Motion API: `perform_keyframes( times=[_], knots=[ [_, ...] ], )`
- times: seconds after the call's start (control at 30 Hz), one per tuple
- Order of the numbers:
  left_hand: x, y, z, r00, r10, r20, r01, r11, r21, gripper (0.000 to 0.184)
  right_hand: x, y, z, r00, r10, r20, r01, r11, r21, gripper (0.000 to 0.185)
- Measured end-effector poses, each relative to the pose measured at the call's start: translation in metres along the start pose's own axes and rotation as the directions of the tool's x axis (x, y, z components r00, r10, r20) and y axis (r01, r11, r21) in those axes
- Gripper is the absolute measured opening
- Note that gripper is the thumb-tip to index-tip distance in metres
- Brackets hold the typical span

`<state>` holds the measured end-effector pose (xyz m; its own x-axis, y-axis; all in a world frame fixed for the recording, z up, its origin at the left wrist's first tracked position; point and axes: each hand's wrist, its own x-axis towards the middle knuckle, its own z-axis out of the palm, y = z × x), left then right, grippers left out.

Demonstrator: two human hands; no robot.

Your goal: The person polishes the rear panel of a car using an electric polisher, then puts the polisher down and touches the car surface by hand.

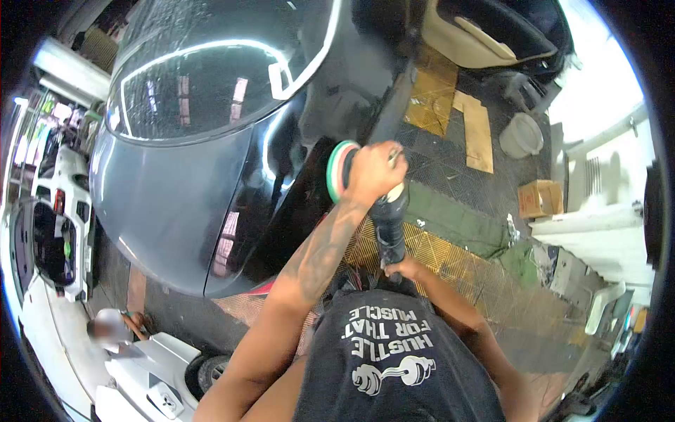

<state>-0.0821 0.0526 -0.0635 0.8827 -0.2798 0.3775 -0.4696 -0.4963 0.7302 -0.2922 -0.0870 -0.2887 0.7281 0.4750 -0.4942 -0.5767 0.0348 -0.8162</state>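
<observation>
A black power polisher [389,221] with a round pad [336,167], green-edged with pale and orange layers, is held up against the glossy side panel of a dark car [285,186]. My left hand [378,169] is wrapped over the polisher's head, just behind the pad. At the rear end of the polisher's body, near my waist, my right hand [402,269] is closed round the handle. The pad stands on edge, facing the panel; whether it is pressed flat on the paint I cannot tell.
To the right are a grey bucket [521,136], a cardboard box [540,199], flat cardboard [479,141] and a green cloth [450,219] on the floor grating. A detached door panel [492,35] lies at the top. White vehicles and another person [112,329] are at left.
</observation>
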Motion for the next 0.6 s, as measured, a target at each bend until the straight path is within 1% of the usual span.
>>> perform_keyframes(
  times=[0.03, 0.1, 0.17, 0.23, 0.27, 0.3, 0.37, 0.4, 0.43, 0.47, 0.5, 0.53, 0.57, 0.6],
  knots=[
    [0.013, -0.001, 0.005, 1.000, -0.009, 0.017, 0.009, 1.000, 0.010, 0.022, 0.003, -0.006, -0.003, 1.000, 0.001, 0.020, -0.001, 1.000, -0.012, 0.031],
    [0.026, 0.002, 0.010, 1.000, 0.008, -0.030, -0.008, 1.000, 0.018, 0.021, 0.009, -0.014, -0.011, 0.999, -0.029, -0.045, 0.037, 0.984, 0.173, 0.029],
    [0.017, 0.001, 0.002, 0.999, -0.007, -0.049, 0.007, 1.000, -0.001, 0.021, 0.007, -0.014, -0.012, 1.000, -0.005, -0.018, 0.007, 0.991, 0.137, 0.030],
    [-0.006, 0.005, -0.012, 0.998, -0.016, -0.064, 0.015, 1.000, -0.025, 0.020, -0.003, -0.011, -0.002, 0.999, -0.029, 0.021, 0.029, 0.999, -0.022, 0.031],
    [-0.022, 0.006, -0.022, 0.997, 0.005, -0.074, -0.006, 1.000, -0.018, 0.020, -0.005, -0.005, 0.003, 0.995, -0.029, 0.100, 0.035, 0.997, -0.062, 0.039],
    [-0.040, 0.006, -0.032, 0.996, 0.027, -0.079, -0.028, 1.000, -0.015, 0.021, -0.005, 0.017, 0.012, 0.995, -0.028, 0.099, 0.034, 0.998, -0.058, 0.039],
    [-0.078, 0.012, -0.057, 0.993, 0.039, -0.113, -0.043, 0.999, -0.026, 0.022, -0.007, 0.058, 0.030, 0.997, -0.036, -0.072, 0.019, 0.974, -0.225, 0.052],
    [-0.098, 0.015, -0.072, 0.992, 0.026, -0.126, -0.030, 0.999, -0.030, 0.022, -0.014, 0.050, 0.045, 0.993, -0.083, -0.081, 0.059, 0.964, -0.261, 0.065],
    [-0.115, 0.018, -0.085, 0.991, 0.019, -0.135, -0.025, 0.999, -0.043, 0.023, -0.025, 0.030, 0.062, 0.991, -0.083, -0.107, 0.053, 0.965, -0.258, 0.065],
    [-0.132, 0.023, -0.099, 0.988, 0.035, -0.153, -0.039, 0.999, -0.021, 0.024, -0.037, -0.004, 0.081, 0.995, -0.063, -0.083, 0.022, 0.905, -0.426, 0.061],
    [-0.149, 0.027, -0.114, 0.984, 0.050, -0.171, -0.050, 0.999, 0.002, 0.025, -0.047, -0.019, 0.093, 0.997, -0.032, -0.063, -0.010, 0.816, -0.578, 0.057],
    [-0.165, 0.035, -0.129, 0.985, 0.034, -0.171, -0.034, 0.999, 0.004, 0.025, -0.043, 0.002, 0.095, 0.995, -0.032, -0.092, -0.026, 0.820, -0.571, 0.057],
    [-0.181, 0.039, -0.142, 0.985, 0.021, -0.173, -0.019, 1.000, 0.013, 0.026, -0.029, 0.033, 0.096, 0.999, 0.042, -0.024, -0.048, 0.842, -0.537, 0.052],
    [-0.196, 0.040, -0.151, 0.976, 0.062, -0.211, -0.051, 0.997, 0.054, 0.025, -0.017, 0.057, 0.096, 0.993, 0.105, 0.053, -0.065, 0.861, -0.504, 0.048]
  ],
)
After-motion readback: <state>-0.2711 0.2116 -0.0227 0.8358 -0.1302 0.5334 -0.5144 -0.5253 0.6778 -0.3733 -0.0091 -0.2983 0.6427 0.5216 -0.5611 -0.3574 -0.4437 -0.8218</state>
